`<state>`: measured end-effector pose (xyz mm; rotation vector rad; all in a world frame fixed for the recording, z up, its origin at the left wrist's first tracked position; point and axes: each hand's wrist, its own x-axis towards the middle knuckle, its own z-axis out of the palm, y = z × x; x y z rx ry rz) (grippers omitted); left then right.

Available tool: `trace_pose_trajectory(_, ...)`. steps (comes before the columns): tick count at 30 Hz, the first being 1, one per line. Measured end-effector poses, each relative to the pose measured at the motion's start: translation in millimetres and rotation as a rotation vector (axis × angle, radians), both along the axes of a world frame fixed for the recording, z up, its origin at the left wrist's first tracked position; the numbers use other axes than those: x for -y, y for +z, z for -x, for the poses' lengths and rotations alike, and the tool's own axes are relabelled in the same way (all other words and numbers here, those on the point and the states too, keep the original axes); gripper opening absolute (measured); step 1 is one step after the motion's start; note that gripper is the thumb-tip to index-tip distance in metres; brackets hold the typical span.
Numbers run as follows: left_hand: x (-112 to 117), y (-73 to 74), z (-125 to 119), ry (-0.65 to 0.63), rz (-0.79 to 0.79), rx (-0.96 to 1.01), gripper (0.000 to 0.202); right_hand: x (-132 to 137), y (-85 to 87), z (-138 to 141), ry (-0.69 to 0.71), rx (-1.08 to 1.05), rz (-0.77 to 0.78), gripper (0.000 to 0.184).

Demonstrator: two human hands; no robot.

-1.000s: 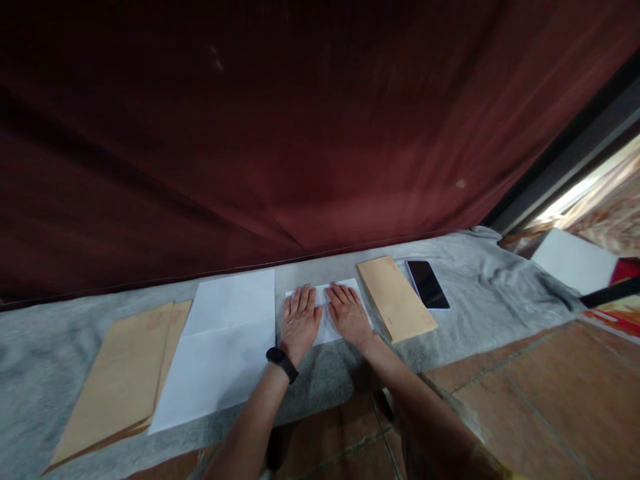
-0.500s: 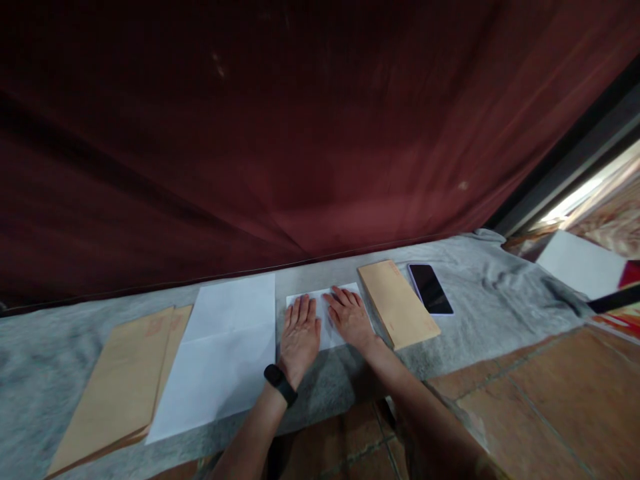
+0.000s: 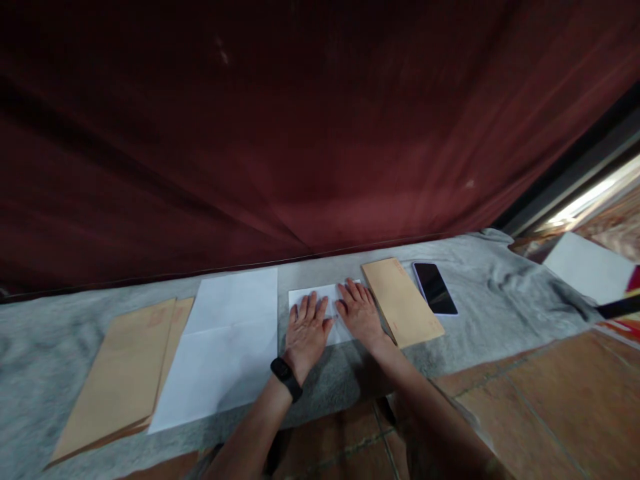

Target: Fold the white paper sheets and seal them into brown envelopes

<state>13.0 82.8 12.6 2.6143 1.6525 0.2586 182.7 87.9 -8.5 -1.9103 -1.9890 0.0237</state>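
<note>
Both palms lie flat on a folded white sheet of paper [image 3: 334,335] that rests on the grey cloth. My left hand [image 3: 307,332], with a black band on its wrist, covers the left part of the sheet, fingers spread. Over the right part, my right hand [image 3: 361,316] has its fingers stretched out and apart. Close beside the right hand are brown envelopes [image 3: 403,303]. To the left of my left hand lies a larger white sheet [image 3: 225,360] with a crease across it.
More brown envelopes [image 3: 120,373] overlap at the far left. A phone [image 3: 435,289] lies right of the right-hand envelopes. A dark red curtain [image 3: 310,147] hangs behind the cloth-covered bench [image 3: 480,287]. At far right is a white box-like object [image 3: 590,270]; tiled floor [image 3: 560,400] lies in front.
My left hand has slid slightly right across the folded sheet, its fingers spreading wider. My right hand has shifted a little right, towards the sheet's right edge. The view has moved slightly.
</note>
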Motion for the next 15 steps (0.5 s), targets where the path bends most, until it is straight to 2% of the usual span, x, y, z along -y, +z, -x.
trace_pose_trajectory(9, 8, -3.2, -9, 0.035, 0.026, -0.009, 0.056, 10, -8.7, -6, -0.036, 0.073, -0.076, 0.05)
trace_pose_trajectory(15, 10, -1.2, -9, 0.024, 0.047, 0.022, 0.055, 15, -7.5, -7, -0.03, 0.085, -0.067, 0.051)
